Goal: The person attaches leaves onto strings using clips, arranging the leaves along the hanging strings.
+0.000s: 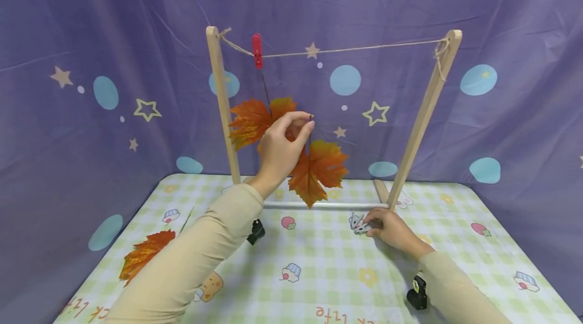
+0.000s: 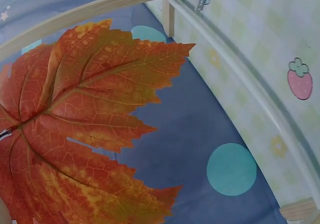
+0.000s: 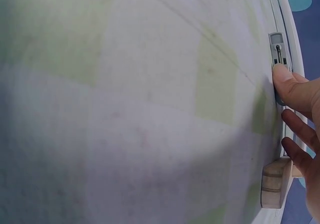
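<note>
My left hand (image 1: 283, 146) pinches the thin stem of an orange maple leaf (image 1: 321, 167) between thumb and fingers, and the leaf hangs below the fingertips. In the left wrist view this leaf (image 2: 90, 94) spreads large. Behind the hand, another maple leaf (image 1: 249, 120) hangs by its stem from a red clothespin (image 1: 257, 51) on the twine (image 1: 364, 48); the hand partly covers it. Low at the right, my right hand (image 1: 392, 229) pinches a grey clothespin (image 3: 276, 43) near the tabletop. In the head view the grey clothespin (image 1: 358, 225) shows beside the fingertips.
The twine runs between two wooden posts (image 1: 422, 119), joined low by a white bar (image 1: 328, 206). A third maple leaf (image 1: 144, 254) lies on the checked tablecloth (image 1: 337, 258) at left, partly behind the left sleeve. A purple curtain (image 1: 291, 0) stands behind the frame.
</note>
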Tool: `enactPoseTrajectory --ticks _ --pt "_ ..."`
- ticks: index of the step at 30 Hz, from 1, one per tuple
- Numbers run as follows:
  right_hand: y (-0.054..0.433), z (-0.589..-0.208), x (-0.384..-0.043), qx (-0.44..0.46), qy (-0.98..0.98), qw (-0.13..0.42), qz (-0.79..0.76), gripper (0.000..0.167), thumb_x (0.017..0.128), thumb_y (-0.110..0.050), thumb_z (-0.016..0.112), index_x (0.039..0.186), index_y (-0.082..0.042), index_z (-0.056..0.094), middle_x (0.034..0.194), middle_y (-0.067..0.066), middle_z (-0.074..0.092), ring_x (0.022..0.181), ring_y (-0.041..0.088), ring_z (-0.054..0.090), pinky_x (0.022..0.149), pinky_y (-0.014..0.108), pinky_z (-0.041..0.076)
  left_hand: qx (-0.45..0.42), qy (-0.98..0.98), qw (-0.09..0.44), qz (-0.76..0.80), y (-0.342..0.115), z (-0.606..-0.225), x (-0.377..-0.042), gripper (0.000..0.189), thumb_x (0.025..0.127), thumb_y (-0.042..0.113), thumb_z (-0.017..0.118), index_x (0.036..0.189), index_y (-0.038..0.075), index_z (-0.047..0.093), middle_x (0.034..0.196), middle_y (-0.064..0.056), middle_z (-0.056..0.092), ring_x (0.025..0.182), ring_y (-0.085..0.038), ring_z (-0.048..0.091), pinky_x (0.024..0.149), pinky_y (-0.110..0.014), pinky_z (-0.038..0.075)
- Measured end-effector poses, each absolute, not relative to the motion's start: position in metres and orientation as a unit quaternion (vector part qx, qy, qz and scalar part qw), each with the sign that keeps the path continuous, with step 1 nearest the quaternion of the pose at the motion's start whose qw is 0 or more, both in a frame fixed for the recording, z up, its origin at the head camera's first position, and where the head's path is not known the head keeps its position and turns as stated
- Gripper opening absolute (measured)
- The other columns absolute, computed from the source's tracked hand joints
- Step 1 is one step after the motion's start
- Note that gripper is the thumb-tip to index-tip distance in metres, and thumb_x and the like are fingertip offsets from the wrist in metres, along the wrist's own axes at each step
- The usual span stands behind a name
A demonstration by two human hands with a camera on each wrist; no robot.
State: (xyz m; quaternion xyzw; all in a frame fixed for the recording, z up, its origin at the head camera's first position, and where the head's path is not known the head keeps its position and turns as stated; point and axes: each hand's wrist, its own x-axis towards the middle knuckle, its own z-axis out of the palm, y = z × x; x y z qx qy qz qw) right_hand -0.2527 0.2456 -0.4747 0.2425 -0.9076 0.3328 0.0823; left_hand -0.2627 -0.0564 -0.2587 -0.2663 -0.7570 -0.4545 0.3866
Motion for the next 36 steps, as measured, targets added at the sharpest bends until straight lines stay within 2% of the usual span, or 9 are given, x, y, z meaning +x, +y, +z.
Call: enactPoseTrajectory --ticks 11,21,28,36 --pt "0.242 -0.471 -0.249 0.251 -0.911 0.087 0.314 0.022 0.076 0.001 0.082 0.095 -0.008 0.072 0.105 0.007 0.067 0.103 0.032 0.063 0.094 0.048 0.048 -0.243 -0.767 0.397 -0.441 -0.046 -0.244 -0.266 0.023 0.097 0.032 0.065 0.113 0.017 0.07 0.096 0.006 0.071 0.065 -0.008 0.052 0.055 -0.029 0.038" --pt "0.24 -0.467 -0.245 0.273 -0.919 0.084 0.271 0.021 0.078 -0.003 0.082 0.095 -0.009 0.072 0.104 0.004 0.067 0.103 0.029 0.062 0.095 0.049 0.047 -0.2 -0.776 0.419 -0.427 -0.042 -0.236 -0.275 0.023 0.096 0.036 0.066 0.111 0.02 0.073 0.09 0.009 0.069 0.065 -0.009 0.05 0.055 -0.029 0.036" --pt "0.24 -0.465 -0.24 0.268 -0.932 0.078 0.229 0.018 0.083 -0.011 0.08 0.098 -0.012 0.071 0.106 0.003 0.065 0.104 0.027 0.061 0.093 0.048 0.047 -0.219 -0.78 0.44 -0.387 -0.042 -0.228 -0.28 0.023 0.097 0.033 0.065 0.112 0.017 0.073 0.089 0.006 0.07 0.065 -0.012 0.048 0.055 -0.03 0.035" --pt "0.239 -0.458 -0.233 0.252 -0.941 0.074 0.214 0.018 0.084 -0.012 0.079 0.1 -0.01 0.071 0.106 0.002 0.064 0.103 0.027 0.061 0.092 0.047 0.048 -0.233 -0.79 0.429 -0.372 -0.042 -0.216 -0.281 0.023 0.098 0.033 0.064 0.112 0.018 0.073 0.092 0.007 0.072 0.071 -0.013 0.049 0.055 -0.029 0.035"
